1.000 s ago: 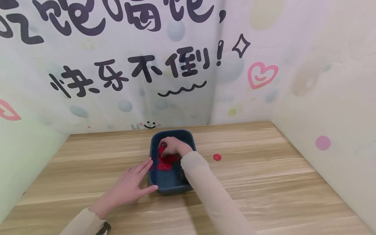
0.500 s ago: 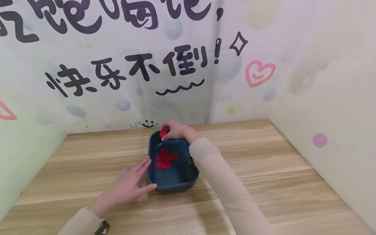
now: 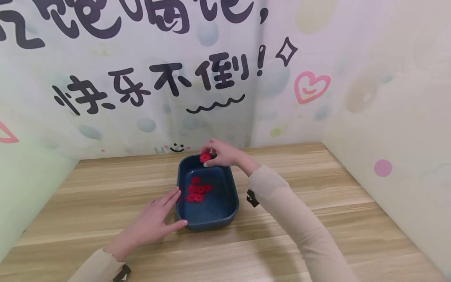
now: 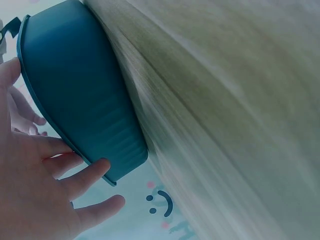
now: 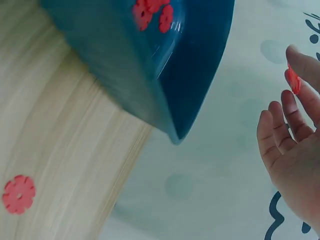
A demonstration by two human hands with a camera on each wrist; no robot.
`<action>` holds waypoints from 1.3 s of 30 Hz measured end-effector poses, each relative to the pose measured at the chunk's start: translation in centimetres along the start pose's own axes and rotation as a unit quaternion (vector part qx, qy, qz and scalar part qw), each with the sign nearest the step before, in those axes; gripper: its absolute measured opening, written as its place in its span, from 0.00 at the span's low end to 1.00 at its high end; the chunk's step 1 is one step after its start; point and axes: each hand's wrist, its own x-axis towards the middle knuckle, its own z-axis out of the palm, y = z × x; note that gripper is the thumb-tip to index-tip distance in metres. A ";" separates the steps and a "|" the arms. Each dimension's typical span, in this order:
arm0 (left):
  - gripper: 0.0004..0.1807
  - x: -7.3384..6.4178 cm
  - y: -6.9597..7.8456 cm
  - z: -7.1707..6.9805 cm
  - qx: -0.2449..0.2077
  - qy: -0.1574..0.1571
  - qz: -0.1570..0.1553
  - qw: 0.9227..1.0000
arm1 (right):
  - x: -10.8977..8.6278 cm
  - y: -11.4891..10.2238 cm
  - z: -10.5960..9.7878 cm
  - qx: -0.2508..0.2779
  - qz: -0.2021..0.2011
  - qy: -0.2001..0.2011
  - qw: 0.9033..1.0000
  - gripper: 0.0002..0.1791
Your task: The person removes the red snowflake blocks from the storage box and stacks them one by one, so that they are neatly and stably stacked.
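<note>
In the head view, a dark blue rectangular bin (image 3: 216, 224) sits on the wooden table, with several red notched plastic discs (image 3: 198, 192) lying inside. My left hand (image 3: 151, 221) rests against the bin's left side, thumb near its front corner; its fingers are extended along the rim in the left wrist view. Over the bin's far end, my right hand (image 3: 225, 153) pinches one red notched disc (image 3: 204, 157) between thumb and index finger. That pinched disc (image 5: 294, 81) appears edge-on in the right wrist view, the other fingers spread loosely below it.
Another red disc (image 5: 19, 194) lies loose on the tabletop (image 5: 70, 165) beside the bin; the right forearm hides it in the head view. A printed white curtain (image 3: 225, 117) stands close behind the bin, and a pale side wall (image 3: 394, 117) bounds the right.
My right hand has risen out of the bin with a red disc and shifted right over the far rim. The bin tilted briefly and stands level again. My left hand has stayed put.
</note>
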 end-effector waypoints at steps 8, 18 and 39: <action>0.45 -0.1 -0.2 0.2 -0.001 0.008 0.004 1.000 | -2.8 1.1 0.1 0.009 -0.025 0.036 0.999 0.20; 0.45 -0.2 -0.2 0.2 -0.002 0.006 0.005 1.000 | -5.5 2.9 0.2 0.029 -0.014 0.073 0.997 0.19; 0.46 0.0 -0.1 -0.1 -0.004 0.002 0.013 1.000 | -11.4 7.4 0.8 0.054 0.057 0.068 0.995 0.19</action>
